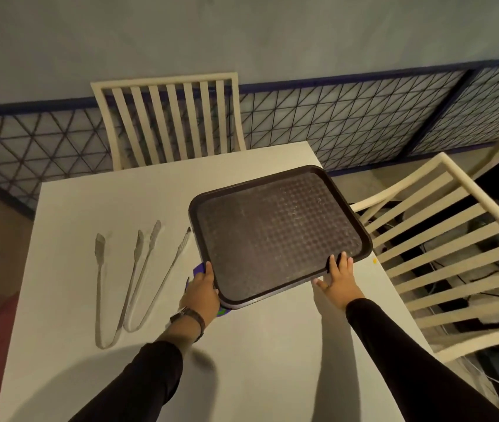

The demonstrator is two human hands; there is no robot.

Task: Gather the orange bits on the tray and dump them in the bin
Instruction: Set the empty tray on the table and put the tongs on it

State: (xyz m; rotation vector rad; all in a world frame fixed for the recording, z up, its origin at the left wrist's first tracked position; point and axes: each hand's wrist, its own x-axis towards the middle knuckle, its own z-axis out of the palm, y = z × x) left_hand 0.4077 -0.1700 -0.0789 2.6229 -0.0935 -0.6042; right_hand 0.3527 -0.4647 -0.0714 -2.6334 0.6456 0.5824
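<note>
A dark brown textured tray is held over the right half of the white table, and I see no orange bits on its surface. My left hand grips the tray's near left corner. My right hand holds the near right edge, with fingers over the rim. One small orange bit lies on the table just right of the tray. A purple object peeks out under the tray by my left hand. No bin is in view.
Two pairs of metal tongs lie on the table's left part. A cream slatted chair stands at the far side, another chair at the right. A wire grid fence runs along the wall.
</note>
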